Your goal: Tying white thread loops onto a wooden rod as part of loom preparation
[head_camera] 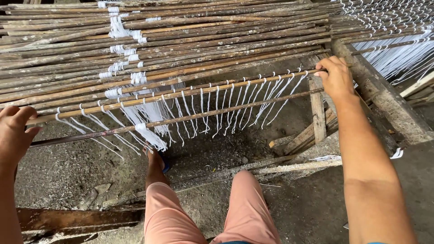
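At the bottom of the frame are the person's pink shorts [212, 212], with one foot [153, 158] on the dirty ground [68, 180] below the sticks. The left hand [14, 132] at the left edge is closed round one end of a long stick [181, 92], and the right hand [335, 77] at the upper right has its fingers [324, 68] curled over the other end. White strings [217, 110] hang from this stick in a row, and behind it many more sticks [181, 36] fill the top of the frame, lying side by side
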